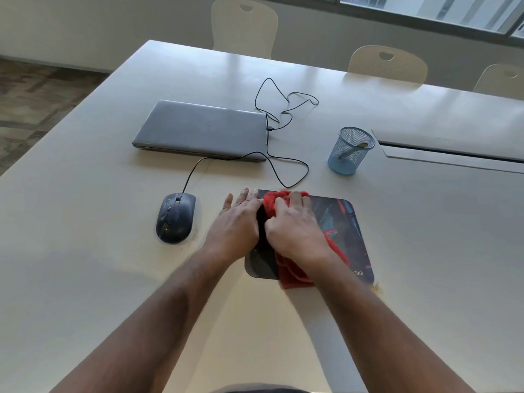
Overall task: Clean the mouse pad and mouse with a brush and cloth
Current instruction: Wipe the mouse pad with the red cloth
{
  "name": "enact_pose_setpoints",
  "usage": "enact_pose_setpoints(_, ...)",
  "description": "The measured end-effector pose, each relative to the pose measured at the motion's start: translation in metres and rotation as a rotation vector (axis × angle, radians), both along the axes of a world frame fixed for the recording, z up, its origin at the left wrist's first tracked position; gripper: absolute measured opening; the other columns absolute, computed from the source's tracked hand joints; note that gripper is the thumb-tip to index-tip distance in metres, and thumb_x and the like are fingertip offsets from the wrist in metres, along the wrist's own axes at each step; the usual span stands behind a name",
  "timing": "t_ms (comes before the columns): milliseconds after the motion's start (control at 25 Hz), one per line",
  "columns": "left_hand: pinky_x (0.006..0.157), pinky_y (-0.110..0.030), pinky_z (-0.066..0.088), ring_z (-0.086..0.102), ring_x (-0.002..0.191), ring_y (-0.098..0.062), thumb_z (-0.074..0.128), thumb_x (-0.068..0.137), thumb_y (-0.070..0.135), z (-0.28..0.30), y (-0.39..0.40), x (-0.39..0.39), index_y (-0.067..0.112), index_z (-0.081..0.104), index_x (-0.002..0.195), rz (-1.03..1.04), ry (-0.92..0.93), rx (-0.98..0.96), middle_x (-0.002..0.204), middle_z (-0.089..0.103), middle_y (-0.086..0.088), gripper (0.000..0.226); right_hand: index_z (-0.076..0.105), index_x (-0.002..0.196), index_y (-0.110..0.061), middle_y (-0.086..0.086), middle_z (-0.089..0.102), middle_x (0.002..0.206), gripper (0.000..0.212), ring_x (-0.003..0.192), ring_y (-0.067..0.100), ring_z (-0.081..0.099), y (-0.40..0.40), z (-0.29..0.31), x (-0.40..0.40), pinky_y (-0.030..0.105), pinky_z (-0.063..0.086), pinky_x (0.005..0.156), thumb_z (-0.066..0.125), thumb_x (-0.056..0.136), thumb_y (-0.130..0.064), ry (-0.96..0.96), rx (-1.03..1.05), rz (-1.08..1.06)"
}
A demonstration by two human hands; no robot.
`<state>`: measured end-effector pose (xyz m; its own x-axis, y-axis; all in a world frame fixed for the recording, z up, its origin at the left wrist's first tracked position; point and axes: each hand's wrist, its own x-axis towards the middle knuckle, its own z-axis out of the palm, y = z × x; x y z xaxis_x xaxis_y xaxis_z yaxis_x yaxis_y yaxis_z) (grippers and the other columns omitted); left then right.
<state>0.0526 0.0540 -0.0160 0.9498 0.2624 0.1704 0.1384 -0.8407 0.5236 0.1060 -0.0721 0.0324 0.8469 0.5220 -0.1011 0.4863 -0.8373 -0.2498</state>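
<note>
Fingers first: on our right hand [295, 225] they are curled down into the red cloth [286, 268], bunching it against the mouse pad [351, 236] just right of the frame's centre. On our left hand [236, 222] the fingers [241, 198] lie straight and a little spread, pressing flat across the pad's left edge, partly on the pad and partly on the white table [85, 251], which we judge is pinning the pad in place.

The pad lies with its long side running from the frame's centre toward the right, its near corners lower in the frame by our wrists. The cloth sits over the pad's left half, trailing down past the near edge. From the curled fingers, the bare printed part of the pad lies to the right and slightly down the frame. So we judge the wipe is in hand and that the next stroke should carry the cloth rightward along the long side, with the left hand as the anchor.

The mouse [175, 218] rests left of centre, well apart from the cloth, its nose toward the top of the frame and its cable [295, 177] looping up to the closed laptop [201, 130]. Our left hand is the nearer one to it. We take the mouse as not yet wiped.

A blue mesh cup [351, 151] stands upper right of the pad with something pale leaning inside; whether that is the brush we cannot tell.
</note>
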Motion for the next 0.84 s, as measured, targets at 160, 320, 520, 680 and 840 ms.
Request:
enact_pose_setpoints(160,0.123,-0.031,-0.003,0.005,0.153,-0.013,0.028,0.097,0.025,-0.001,-0.004,-0.001,0.014,0.035,0.151,-0.002,0.027,0.042,0.164,0.023,-0.005,0.056,0.053,0.138,-0.012,0.016,0.048,0.138,0.046,0.123,0.036,0.044,-0.019,-0.008,-0.014,0.048,0.041,0.107,0.045,0.095,-0.029,-0.116,-0.001,0.108)
enact_pose_setpoints(320,0.124,-0.034,-0.003,0.004,0.154,-0.016,0.033,0.094,0.05,0.002,-0.003,-0.003,0.012,0.035,0.151,-0.038,0.07,0.116,0.166,0.019,-0.005,0.068,0.062,0.126,-0.019,0.013,0.052,0.129,0.036,0.121,0.037,0.049,-0.039,-0.01,0.02,0.048,0.045,0.099,0.045,0.096,-0.03,-0.241,-0.079,-0.061)
enact_pose_setpoints(520,0.123,-0.033,-0.005,-0.002,0.154,-0.017,0.045,0.099,0.047,0.003,-0.004,-0.002,0.009,0.027,0.154,-0.049,0.082,0.151,0.167,0.011,-0.007,0.069,0.063,0.127,-0.008,0.02,0.049,0.133,0.042,0.123,0.042,0.047,-0.026,-0.013,0.046,0.049,0.042,0.105,0.043,0.097,-0.028,-0.195,-0.052,-0.203)
enact_pose_setpoints(680,0.123,-0.032,-0.006,-0.001,0.154,-0.017,0.041,0.101,0.04,0.002,-0.007,-0.001,0.008,0.024,0.156,-0.036,0.072,0.134,0.167,0.012,-0.008,0.066,0.061,0.131,-0.011,0.018,0.048,0.136,0.044,0.123,0.041,0.046,-0.004,-0.015,0.023,0.049,0.046,0.099,0.043,0.097,-0.033,-0.206,-0.008,-0.094)
enact_pose_setpoints(840,0.123,-0.033,-0.005,0.001,0.154,-0.016,0.031,0.099,0.033,0.003,-0.007,-0.002,0.012,0.026,0.155,-0.023,0.046,0.08,0.166,0.016,-0.007,0.06,0.062,0.132,-0.021,0.013,0.048,0.136,0.041,0.124,0.037,0.047,-0.004,-0.014,0.019,0.049,0.044,0.1,0.045,0.098,-0.036,-0.193,0.014,0.028)
